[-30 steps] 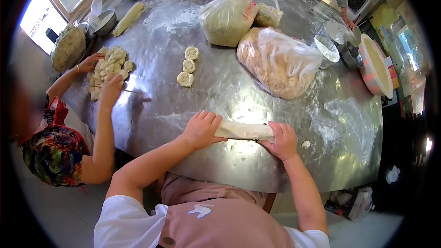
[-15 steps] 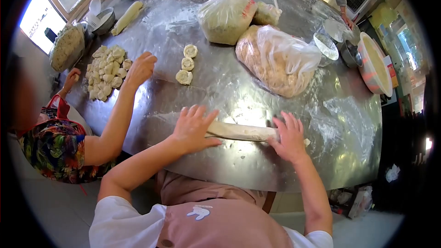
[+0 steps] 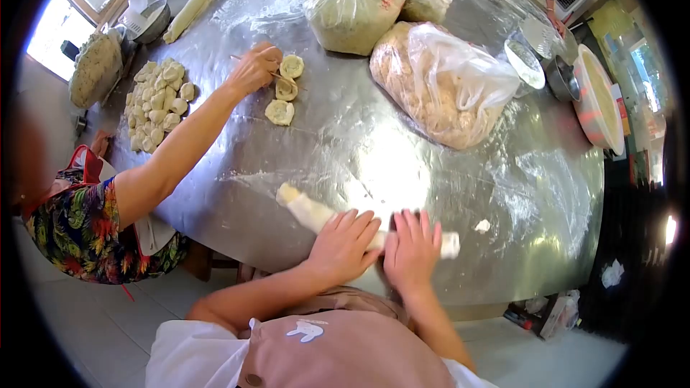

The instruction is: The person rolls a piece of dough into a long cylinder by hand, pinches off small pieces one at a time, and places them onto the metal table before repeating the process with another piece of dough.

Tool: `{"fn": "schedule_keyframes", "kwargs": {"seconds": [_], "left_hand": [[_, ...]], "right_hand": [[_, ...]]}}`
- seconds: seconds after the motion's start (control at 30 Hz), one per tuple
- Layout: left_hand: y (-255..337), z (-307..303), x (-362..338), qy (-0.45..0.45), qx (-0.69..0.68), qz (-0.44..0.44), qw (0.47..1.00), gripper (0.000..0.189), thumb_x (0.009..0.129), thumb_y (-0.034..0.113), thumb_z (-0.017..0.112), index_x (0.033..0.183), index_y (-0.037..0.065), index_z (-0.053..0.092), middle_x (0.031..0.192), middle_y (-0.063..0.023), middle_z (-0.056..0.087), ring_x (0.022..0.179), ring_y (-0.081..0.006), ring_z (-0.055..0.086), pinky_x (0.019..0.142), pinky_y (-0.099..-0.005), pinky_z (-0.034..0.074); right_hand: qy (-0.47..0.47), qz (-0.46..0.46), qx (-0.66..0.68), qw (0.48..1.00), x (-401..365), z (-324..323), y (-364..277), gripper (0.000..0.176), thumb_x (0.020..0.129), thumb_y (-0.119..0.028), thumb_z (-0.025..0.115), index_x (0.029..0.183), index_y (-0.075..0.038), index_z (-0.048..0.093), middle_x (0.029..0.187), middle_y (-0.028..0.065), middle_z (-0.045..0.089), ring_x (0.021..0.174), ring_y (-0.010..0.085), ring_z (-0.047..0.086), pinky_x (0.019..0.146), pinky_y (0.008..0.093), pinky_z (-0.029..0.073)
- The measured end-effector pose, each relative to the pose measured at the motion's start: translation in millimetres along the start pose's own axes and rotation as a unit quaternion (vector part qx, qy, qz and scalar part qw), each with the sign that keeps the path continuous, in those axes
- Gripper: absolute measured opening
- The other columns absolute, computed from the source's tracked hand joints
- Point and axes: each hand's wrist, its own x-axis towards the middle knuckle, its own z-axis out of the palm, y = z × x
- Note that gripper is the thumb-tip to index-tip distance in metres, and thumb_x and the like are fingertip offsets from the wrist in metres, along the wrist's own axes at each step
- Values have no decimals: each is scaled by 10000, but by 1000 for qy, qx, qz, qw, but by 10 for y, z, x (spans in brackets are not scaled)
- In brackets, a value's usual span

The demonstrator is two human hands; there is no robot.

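Observation:
A long pale dough roll [image 3: 305,208] lies on the floured steel table [image 3: 359,144] near its front edge. My left hand [image 3: 343,244] and my right hand [image 3: 411,248] press flat on the middle of the roll, side by side, fingers spread. The roll's two ends stick out left and right of my hands.
A co-worker's hand [image 3: 253,68] with a thin stick reaches three dough rounds [image 3: 282,90]. A heap of dough pieces [image 3: 154,100] lies at the left. Two filled plastic bags [image 3: 431,82] sit mid-table, with bowls [image 3: 596,97] at the right. Another person's hand [image 3: 555,21] is at the far edge.
My hands have come together at the middle of the roll, which moved closer to the front edge and grew longer. The co-worker's arm reached across to the three rounds.

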Motion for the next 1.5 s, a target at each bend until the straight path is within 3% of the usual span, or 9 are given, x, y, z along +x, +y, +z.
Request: {"fn": "schedule_keyframes", "kwargs": {"seconds": [0.1,0.17,0.37,0.6,0.67,1.0,1.2,1.33,1.5], "left_hand": [[-82,5,-29,36,8,-11,999,643,857,505,683,1362,120,587,1436,-123,539,1295,-349,513,1064,-513,388],[-159,-112,322,-39,65,-60,995,778,868,615,621,1467,136,493,1543,-133,424,1389,-352,427,1118,-552,336],[-570,-171,1042,30,34,-159,986,707,906,516,616,1492,152,458,1591,-169,330,1485,-359,295,1171,-618,231],[-502,-258,327,6,29,-88,996,661,892,428,665,1424,70,506,1460,-154,502,1374,-348,449,1121,-505,346],[-535,-151,-163,79,67,-28,994,654,850,438,706,1375,83,546,1402,-127,545,1326,-336,488,1089,-486,375],[-970,-470,723,94,32,-281,955,462,780,461,763,1052,112,632,1067,-103,593,1004,-304,559,908,-475,416],[-1105,-517,254,132,85,83,984,505,749,498,794,1027,102,648,1043,-96,608,1005,-310,575,901,-456,420],[-1120,-480,252,107,85,29,990,540,735,545,794,997,96,649,1043,-88,630,1021,-300,597,906,-429,440],[-1128,-684,501,-61,76,-84,992,626,790,660,692,960,60,644,1013,-135,675,929,-324,662,772,-434,525]], "right_hand": [[-44,27,-40,998,-150,-5,104,461,890,-315,593,1294,-100,650,1377,127,603,1354,413,464,1130,602,277],[-56,67,-30,996,179,1,233,496,893,-341,591,1324,-100,627,1425,136,564,1381,409,436,1146,589,266],[-22,160,-62,985,970,95,587,582,897,-391,599,1388,-81,560,1529,147,447,1408,390,394,1167,565,254],[13,-3,-21,1000,6,-31,564,439,950,-255,539,1322,-25,582,1367,176,578,1340,416,464,1149,590,264],[23,-2,-20,1000,-323,-127,476,409,948,-226,537,1299,-24,596,1348,183,590,1310,423,487,1132,595,281],[64,161,-68,982,779,-82,922,400,883,-265,638,1217,-44,629,1207,149,625,1106,396,572,944,464,452],[58,-118,-7,991,369,-274,987,397,807,-337,756,1124,-125,648,1119,103,621,1019,343,571,878,451,449],[85,-109,-36,990,380,-180,1016,583,670,-502,852,1050,-111,644,972,80,626,899,321,595,805,447,464],[72,-131,-19,989,655,-148,1269,537,678,-556,839,890,-106,637,783,86,619,677,307,618,578,417,497]]}}
